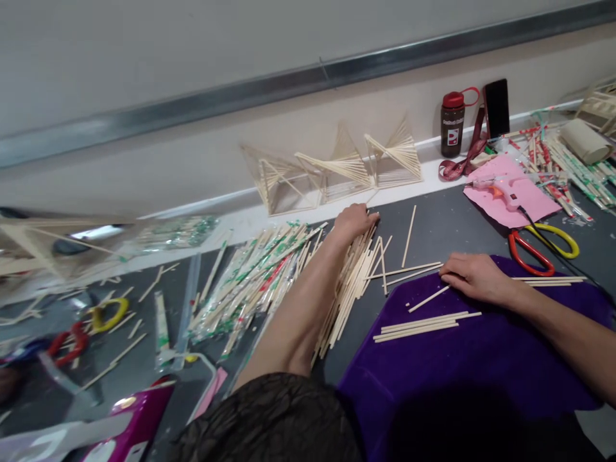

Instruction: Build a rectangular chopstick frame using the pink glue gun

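Note:
My left hand (355, 222) reaches to the far end of a pile of loose wooden chopsticks (352, 282), its fingers curled over their tips. My right hand (474, 277) rests at the far edge of a purple cloth (409, 378), fingers together. From under its thumb juts one chopstick (428, 299), which it seems to pinch; other sticks run up to its fingertips. Several chopsticks (423, 326) lie side by side on the cloth, nearer me. To the right of the hand, more chopsticks (553, 280) lie partly behind the wrist.
Stick frames (337, 170) stand along the wall. Wrapped chopsticks (255, 276) are heaped left of my arm. At right are a glue gun (505, 191) on pink paper (534, 208), scissors (532, 253), a bottle (452, 125) and a phone (496, 109). More scissors (72, 343) lie far left.

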`<control>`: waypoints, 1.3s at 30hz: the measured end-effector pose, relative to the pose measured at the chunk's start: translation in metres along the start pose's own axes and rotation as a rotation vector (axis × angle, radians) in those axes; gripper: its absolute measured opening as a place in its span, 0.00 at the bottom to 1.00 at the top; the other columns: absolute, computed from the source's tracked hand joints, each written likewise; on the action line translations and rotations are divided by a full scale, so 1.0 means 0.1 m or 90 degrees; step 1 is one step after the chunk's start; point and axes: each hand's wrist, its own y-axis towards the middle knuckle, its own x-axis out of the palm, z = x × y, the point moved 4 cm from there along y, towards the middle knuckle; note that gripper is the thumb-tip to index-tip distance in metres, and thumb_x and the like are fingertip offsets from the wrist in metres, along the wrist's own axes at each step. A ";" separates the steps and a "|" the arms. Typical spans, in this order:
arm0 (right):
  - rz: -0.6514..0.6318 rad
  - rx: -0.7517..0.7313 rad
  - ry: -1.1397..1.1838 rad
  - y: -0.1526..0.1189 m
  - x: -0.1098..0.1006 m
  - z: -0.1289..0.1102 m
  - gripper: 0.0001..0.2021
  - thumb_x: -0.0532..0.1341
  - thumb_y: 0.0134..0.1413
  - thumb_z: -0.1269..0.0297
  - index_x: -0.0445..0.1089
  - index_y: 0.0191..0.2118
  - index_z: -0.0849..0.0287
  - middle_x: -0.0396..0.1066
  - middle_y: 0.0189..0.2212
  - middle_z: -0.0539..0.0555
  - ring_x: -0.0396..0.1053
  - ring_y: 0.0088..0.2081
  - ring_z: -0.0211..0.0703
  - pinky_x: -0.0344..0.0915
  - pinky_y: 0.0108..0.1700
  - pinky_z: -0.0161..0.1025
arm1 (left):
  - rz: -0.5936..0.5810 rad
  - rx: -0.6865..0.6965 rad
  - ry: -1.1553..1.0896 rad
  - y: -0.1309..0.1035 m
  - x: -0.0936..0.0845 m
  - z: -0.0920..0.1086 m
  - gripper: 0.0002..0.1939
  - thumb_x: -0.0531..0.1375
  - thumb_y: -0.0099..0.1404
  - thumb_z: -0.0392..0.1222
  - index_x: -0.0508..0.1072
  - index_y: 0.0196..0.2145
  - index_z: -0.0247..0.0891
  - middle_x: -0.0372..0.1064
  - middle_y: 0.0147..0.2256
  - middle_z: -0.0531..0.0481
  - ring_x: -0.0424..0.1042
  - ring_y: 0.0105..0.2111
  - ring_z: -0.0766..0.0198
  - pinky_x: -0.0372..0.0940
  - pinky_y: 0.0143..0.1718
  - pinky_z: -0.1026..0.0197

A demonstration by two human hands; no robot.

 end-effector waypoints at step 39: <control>-0.058 0.034 -0.005 0.07 0.02 -0.09 0.11 0.55 0.69 0.62 0.74 0.45 0.58 0.76 0.41 0.55 0.71 0.39 0.40 0.56 0.36 0.37 | 0.039 0.150 0.014 0.39 -0.13 1.18 0.26 0.48 0.73 0.55 0.66 0.61 0.37 0.57 0.66 0.36 0.60 0.64 0.45 0.61 0.59 0.46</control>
